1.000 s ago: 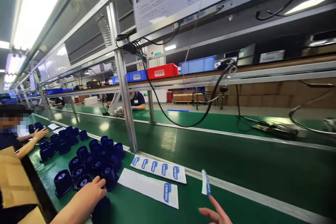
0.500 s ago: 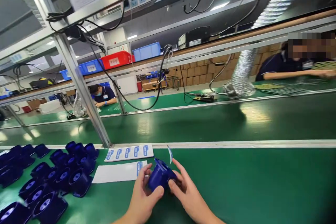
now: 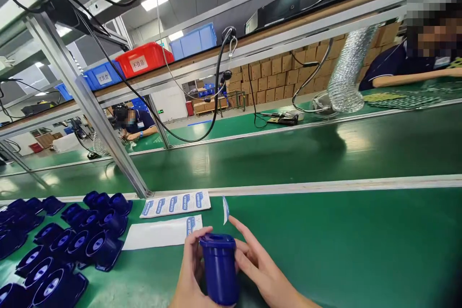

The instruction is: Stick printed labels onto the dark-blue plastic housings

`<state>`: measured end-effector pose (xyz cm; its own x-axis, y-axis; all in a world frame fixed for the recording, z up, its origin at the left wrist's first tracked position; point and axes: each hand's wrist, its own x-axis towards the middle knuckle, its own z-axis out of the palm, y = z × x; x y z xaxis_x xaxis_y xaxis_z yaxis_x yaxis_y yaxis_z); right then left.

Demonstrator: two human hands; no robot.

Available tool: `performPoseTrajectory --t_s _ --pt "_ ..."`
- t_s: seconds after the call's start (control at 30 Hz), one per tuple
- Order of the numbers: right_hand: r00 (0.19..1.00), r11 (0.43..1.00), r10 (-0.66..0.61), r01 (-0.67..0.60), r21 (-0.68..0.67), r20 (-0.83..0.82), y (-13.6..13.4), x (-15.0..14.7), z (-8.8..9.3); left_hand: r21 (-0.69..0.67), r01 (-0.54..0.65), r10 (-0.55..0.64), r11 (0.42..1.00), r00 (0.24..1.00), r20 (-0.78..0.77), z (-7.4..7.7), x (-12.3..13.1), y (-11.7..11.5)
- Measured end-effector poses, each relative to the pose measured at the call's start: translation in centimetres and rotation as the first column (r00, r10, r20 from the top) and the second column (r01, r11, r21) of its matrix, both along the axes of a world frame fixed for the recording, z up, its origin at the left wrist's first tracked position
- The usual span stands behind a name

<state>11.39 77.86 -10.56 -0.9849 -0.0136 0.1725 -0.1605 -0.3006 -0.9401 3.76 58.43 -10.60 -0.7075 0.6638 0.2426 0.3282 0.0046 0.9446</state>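
A dark blue plastic cup-shaped housing (image 3: 221, 272) stands roughly upright between my hands, its flanged end on top. My left hand (image 3: 191, 272) is closed around its left side, with part of the grip hidden behind it. My right hand (image 3: 262, 269) has its thumb and bent fingers against the housing's right side. Its index finger points up, and a small white-and-blue label (image 3: 225, 210) clings to that fingertip. Just beyond lie a mostly bare label strip (image 3: 155, 236), with one printed label at its right end, and a fuller label sheet (image 3: 175, 203).
Several more blue housings (image 3: 57, 288) with round labels cover the bench's left side. A metal post (image 3: 90, 110) rises behind the sheets. A pale ledge (image 3: 288, 186) borders the green bench top (image 3: 342, 240). Two people sit across the line, and a black cable (image 3: 173, 135) hangs ahead.
The housing has turned from tilted to upright, so its side wall faces me. My right index finger still carries the label. The camera view has shifted downward slightly.
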Motion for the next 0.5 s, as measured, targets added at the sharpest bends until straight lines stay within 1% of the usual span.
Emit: performPoseTrajectory --t_s 0.07,0.13,0.2,0.23,0.3,0.37,0.4,0.43,0.5 --pt "1.000 1.000 -0.018 0.018 0.014 0.005 -0.07 -0.11 0.17 0.087 0.030 -0.033 0.996 0.999 0.030 -0.09 0.14 0.27" --pt "0.998 0.998 -0.052 0.051 0.037 0.024 -0.10 -0.22 0.17 0.125 0.053 -0.061 0.991 0.996 0.058 -0.29 0.13 0.49" --pt "0.997 0.994 -0.071 0.068 0.088 0.039 -0.05 -0.16 0.00 0.169 0.055 -0.074 0.984 0.992 0.106 -0.49 -0.07 0.57" --pt "0.998 0.990 -0.056 0.051 0.128 0.032 0.01 -0.05 -0.14 0.196 0.039 -0.068 0.980 0.987 0.143 -0.56 -0.23 0.55" --pt "1.000 0.976 0.019 -0.018 0.217 -0.006 0.18 0.20 -0.43 0.225 -0.020 -0.028 0.974 0.978 0.209 -0.56 -0.57 0.47" --pt "0.995 0.963 0.090 -0.076 0.260 -0.045 0.37 0.31 -0.66 0.195 -0.071 0.027 0.978 0.976 0.217 -0.39 -0.79 0.37" --pt "0.995 0.966 0.087 -0.071 0.250 -0.054 0.44 0.26 -0.72 0.174 -0.085 0.050 0.981 0.979 0.197 -0.27 -0.80 0.36" --pt "0.997 0.973 0.056 -0.043 0.225 -0.050 0.50 0.13 -0.73 0.161 -0.090 0.062 0.983 0.984 0.167 -0.15 -0.73 0.37" --pt "0.998 0.983 -0.054 0.056 0.173 -0.012 0.57 -0.24 -0.64 0.158 -0.072 0.054 0.985 0.992 0.111 -0.04 -0.37 0.50"
